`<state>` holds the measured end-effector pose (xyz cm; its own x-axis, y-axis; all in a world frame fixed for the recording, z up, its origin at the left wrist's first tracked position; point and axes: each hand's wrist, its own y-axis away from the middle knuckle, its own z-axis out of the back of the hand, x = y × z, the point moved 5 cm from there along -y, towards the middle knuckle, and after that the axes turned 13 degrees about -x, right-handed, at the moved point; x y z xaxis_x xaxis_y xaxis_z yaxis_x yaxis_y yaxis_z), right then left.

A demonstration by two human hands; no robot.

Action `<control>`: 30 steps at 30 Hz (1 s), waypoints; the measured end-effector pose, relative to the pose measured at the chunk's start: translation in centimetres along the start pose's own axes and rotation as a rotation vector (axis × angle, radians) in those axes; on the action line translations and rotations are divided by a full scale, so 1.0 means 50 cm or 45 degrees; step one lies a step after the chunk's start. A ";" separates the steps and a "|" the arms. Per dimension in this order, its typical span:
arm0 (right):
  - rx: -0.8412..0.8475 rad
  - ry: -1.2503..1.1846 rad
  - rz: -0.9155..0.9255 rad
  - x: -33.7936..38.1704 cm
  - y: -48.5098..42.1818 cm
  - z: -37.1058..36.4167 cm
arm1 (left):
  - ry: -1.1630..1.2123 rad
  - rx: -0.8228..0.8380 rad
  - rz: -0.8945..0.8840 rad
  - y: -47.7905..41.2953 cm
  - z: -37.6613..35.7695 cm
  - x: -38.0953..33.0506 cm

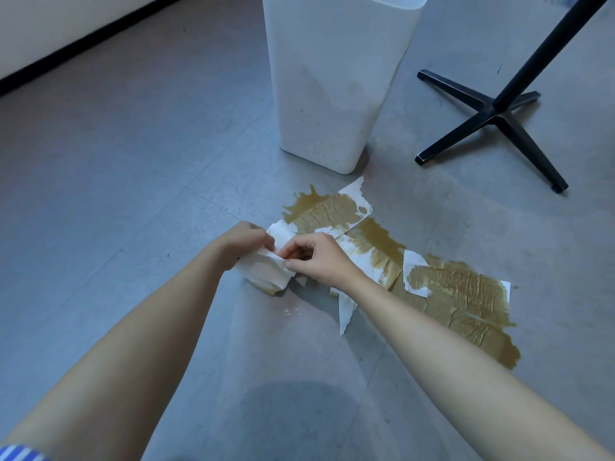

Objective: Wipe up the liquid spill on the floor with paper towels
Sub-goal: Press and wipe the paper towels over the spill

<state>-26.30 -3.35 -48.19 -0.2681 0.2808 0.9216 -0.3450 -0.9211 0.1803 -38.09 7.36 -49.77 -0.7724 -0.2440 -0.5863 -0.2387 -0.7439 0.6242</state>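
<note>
A brown liquid spill spreads across the grey floor, from near the bin down to the right. Several white paper towels lie flat on it, soaked brown: one at the top, one in the middle, a large one at the right. My left hand and my right hand both grip a folded wad of paper towel just above the floor at the spill's left end. The wad's lower corner is stained brown.
A tall white plastic bin stands just behind the spill. A black cross-shaped table base with its post is at the right. A wall with a dark skirting runs along the far left. Small droplets glisten near the wad.
</note>
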 end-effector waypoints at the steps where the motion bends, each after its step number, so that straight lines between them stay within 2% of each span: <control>1: 0.003 0.005 0.007 0.001 0.001 -0.005 | -0.007 -0.010 -0.006 -0.001 0.003 0.003; 7: -0.046 0.073 0.029 0.011 -0.007 -0.019 | 0.070 -0.031 0.052 0.000 0.009 0.014; 12: -0.368 0.066 0.003 0.026 -0.045 0.034 | 0.170 0.051 0.122 -0.002 0.006 0.019; 17: -0.683 0.120 -0.056 0.027 -0.086 0.114 | 0.130 0.061 0.102 0.002 0.008 0.023; 21: -0.816 0.237 -0.144 0.008 -0.104 0.161 | -0.079 0.040 0.029 -0.005 0.011 0.032; 23: -0.825 0.298 -0.214 -0.012 -0.110 0.175 | -0.096 0.034 0.034 -0.008 0.013 0.038; 26: -0.728 0.487 -0.265 -0.033 -0.113 0.173 | -0.064 -0.018 -0.009 -0.013 0.017 0.038; 30: -0.506 0.904 0.061 -0.007 -0.108 0.128 | 0.009 -0.109 -0.129 -0.010 0.016 0.021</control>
<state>-18.60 -0.21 -47.27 -0.7509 0.4702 0.4637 -0.5763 -0.8095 -0.1125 -39.24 7.99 -50.30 -0.7426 -0.1693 -0.6480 -0.2638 -0.8154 0.5153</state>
